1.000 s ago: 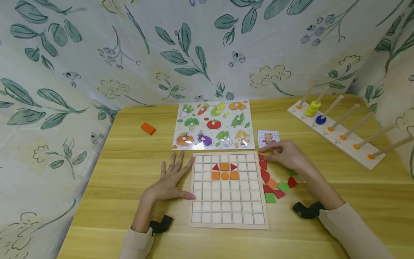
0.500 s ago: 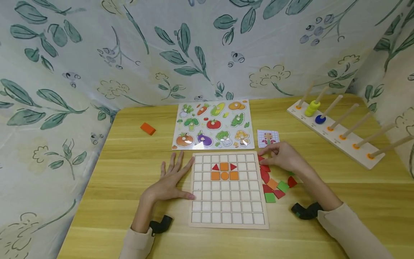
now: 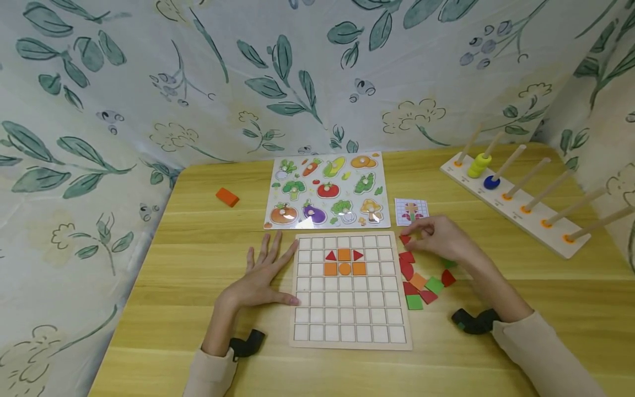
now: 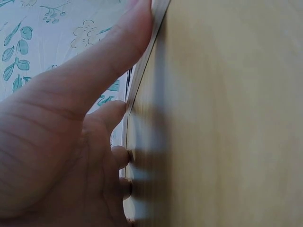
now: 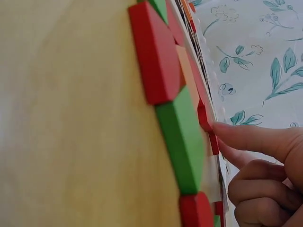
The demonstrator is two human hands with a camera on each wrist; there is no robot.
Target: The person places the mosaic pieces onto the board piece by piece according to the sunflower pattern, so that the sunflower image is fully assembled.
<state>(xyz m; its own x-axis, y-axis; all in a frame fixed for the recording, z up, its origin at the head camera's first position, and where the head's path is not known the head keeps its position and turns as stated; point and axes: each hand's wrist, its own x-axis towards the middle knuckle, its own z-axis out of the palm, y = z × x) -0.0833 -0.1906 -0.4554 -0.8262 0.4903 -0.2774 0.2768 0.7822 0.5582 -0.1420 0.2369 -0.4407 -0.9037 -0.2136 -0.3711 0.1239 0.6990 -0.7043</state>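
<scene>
A wooden grid board (image 3: 324, 317) lies flat, bearing red triangles (image 3: 331, 256), orange squares (image 3: 344, 255) and an orange circle (image 3: 344, 269) in its upper cells. My left hand (image 3: 255, 281) is spread on the table at the board's left side, with thumb and index fingertips at its edge. By the upper right corner, my right hand (image 3: 439, 240) pinches a small red tile (image 3: 405, 240) between thumb and index finger. The tile is partly hidden by the fingers. Below it lie loose red tiles (image 3: 407, 270), green tiles (image 3: 414, 302) and an orange tile (image 3: 418, 282).
Behind the board lies a vegetable peg puzzle (image 3: 327, 207). A small pattern card (image 3: 410, 209) sits just beyond the right hand. At the back right stands a peg rack (image 3: 516, 207) with yellow and blue rings. An orange block (image 3: 227, 197) lies at the left.
The right hand's fingers have shifted slightly, and the red tile between them has moved a little to the right, away from the board's edge. The left hand has stayed in place.
</scene>
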